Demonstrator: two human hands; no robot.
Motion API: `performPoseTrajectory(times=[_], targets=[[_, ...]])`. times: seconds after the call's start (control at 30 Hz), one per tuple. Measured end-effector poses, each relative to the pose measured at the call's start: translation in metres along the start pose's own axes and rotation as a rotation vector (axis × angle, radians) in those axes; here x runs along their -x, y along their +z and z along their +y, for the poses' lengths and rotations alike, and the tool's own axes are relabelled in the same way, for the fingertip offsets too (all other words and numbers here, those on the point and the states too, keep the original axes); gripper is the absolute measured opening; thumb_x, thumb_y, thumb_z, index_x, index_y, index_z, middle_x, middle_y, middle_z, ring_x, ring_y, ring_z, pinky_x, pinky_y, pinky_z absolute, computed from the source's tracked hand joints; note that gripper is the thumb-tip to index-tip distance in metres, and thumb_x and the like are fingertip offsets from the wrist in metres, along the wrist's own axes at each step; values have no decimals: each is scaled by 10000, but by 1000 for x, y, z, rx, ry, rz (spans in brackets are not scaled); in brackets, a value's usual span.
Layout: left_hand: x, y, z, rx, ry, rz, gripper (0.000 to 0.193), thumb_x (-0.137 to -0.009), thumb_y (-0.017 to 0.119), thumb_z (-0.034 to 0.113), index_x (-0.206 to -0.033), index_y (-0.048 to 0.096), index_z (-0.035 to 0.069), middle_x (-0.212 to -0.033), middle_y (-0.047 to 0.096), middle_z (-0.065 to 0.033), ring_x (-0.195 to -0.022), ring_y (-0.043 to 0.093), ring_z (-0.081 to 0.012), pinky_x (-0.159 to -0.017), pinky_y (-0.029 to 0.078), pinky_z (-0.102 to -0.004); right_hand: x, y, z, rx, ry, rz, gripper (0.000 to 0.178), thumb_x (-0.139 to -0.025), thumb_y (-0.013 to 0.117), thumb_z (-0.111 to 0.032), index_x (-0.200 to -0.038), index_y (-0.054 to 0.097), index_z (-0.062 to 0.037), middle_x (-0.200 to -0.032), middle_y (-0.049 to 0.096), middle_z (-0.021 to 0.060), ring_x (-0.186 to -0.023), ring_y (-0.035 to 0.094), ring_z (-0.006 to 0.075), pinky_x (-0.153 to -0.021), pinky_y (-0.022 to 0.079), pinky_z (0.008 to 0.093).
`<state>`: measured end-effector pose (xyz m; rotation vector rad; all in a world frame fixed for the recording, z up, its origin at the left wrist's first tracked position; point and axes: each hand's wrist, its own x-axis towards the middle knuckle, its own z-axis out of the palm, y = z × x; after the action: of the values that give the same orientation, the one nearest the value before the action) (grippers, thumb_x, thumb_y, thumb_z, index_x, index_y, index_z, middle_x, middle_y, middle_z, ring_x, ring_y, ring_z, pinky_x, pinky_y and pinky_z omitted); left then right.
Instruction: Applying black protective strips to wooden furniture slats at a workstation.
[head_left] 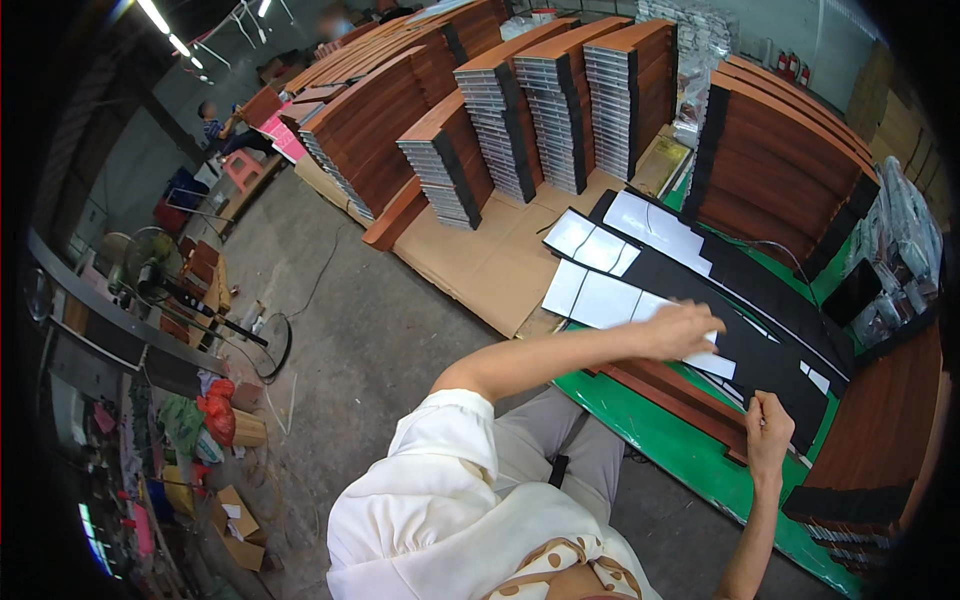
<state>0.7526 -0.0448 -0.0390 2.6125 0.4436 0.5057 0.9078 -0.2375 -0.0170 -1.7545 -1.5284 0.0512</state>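
Note:
Black sheets (pixel 735 285) with white backing pieces (pixel 600 296) lie spread over the green-topped table (pixel 660 440) in front of me. My left hand (pixel 686 330) is over the near white piece, its fingers curled downward; what they hold, if anything, is hidden and slightly blurred. Near the sheets' front right edge, my right hand (pixel 768 425) is closed in a pinch, and I cannot make out what is in it. A reddish-brown wooden bar (pixel 670 402) lies along the table's near side, below both hands.
Stacks of brown wood-grain boards (pixel 785 165) rise behind the sheets, and more (pixel 560 110) stand on cardboard (pixel 480 255). Another stack (pixel 880 430) is close at the right. Plastic-wrapped items (pixel 905 235) sit beside it. A floor fan (pixel 150 275) and a seated person (pixel 222 130) are at left.

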Motion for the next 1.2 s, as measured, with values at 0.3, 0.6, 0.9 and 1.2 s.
performPoseTrajectory(times=[0.3, 0.6, 0.9, 1.2], targets=[[32, -1, 67, 761, -150, -43, 272, -749, 652, 208, -851, 607, -40, -700, 619, -138, -653, 598, -179, -599, 478, -302, -4, 12, -35, 310, -511, 38, 139, -661, 603, 79, -788, 565, 39, -697, 574, 125, -595, 576, 268, -535, 467, 348], [42, 9, 76, 857, -126, -11, 184, -732, 625, 113, -845, 602, -29, -738, 622, -119, -643, 599, -173, -600, 484, -288, 26, 1, -37, 121, -289, -68, 129, -716, 635, 34, -833, 581, 36, -816, 611, 150, -680, 588, 294, -675, 491, 371], [56, 30, 94, 396, 306, 178, 302, -651, 687, 117, -934, 593, 72, -778, 585, -62, -737, 569, -234, -675, 431, -355, 58, -7, -35, -85, 41, -107, 253, -664, 681, -12, -909, 621, 1, -841, 608, 138, -792, 578, 305, -695, 449, 374], [59, 19, 95, 142, 183, 68, 542, -620, 736, 167, -1125, 574, 59, -1055, 606, -57, -942, 562, -199, -793, 369, -350, 67, -11, -4, 34, -72, -24, 228, -669, 697, -41, -887, 630, -32, -860, 600, 95, -784, 572, 270, -680, 473, 361]])
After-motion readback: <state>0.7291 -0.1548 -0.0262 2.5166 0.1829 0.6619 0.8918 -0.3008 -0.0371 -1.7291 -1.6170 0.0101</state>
